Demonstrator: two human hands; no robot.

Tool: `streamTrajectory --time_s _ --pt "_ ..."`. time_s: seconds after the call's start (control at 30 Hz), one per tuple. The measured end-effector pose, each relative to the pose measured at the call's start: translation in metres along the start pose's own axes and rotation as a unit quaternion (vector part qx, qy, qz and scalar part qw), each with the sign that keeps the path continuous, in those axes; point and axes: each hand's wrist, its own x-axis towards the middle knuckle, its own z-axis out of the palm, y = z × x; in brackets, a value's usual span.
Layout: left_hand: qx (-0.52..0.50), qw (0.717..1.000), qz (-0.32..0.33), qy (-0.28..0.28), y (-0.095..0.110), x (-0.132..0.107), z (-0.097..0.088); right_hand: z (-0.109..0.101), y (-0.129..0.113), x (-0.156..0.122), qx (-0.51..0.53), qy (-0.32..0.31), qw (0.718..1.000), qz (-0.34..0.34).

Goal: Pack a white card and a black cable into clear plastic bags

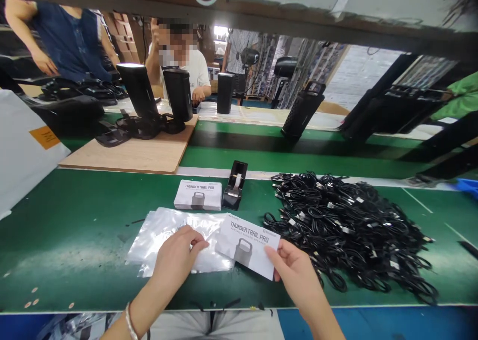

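My right hand [295,273] pinches the lower right edge of a white "Thunder Trail Pro" booklet [246,243], held just above the green table [74,240]. My left hand [175,260] rests on a stack of clear plastic bags [164,230], fingers curled and pinching the top bag near its right edge. The booklet's left edge overlaps the bags. A stack of the same booklets [197,194] lies farther back, beside a black tape dispenser [234,184].
A large heap of coiled black cables [351,230] fills the table's right side. A wooden board [138,153] with black speakers [177,96] and stands sits at back left. Across the green belt [298,158], a seated person and a standing person work. White sheeting [18,146] lies far left.
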Motion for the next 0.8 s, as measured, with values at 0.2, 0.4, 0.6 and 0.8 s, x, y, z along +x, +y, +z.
streamTrajectory --time_s 0.2,0.4,0.6,0.8 --pt "0.015 0.999 0.038 0.009 -0.005 -0.005 -0.003 0.022 0.007 -0.001 0.042 0.041 0.998 -0.016" --pt "0.016 0.998 0.053 0.009 -0.005 -0.009 -0.002 0.032 0.011 -0.001 0.04 0.061 0.997 -0.014" --pt "-0.001 0.997 0.071 0.042 -0.007 -0.015 0.002 0.034 0.013 -0.011 0.002 0.006 1.0 0.029" --pt "-0.009 0.993 0.083 0.078 -0.014 -0.02 0.01 0.029 0.009 -0.012 -0.034 -0.092 0.99 0.101"
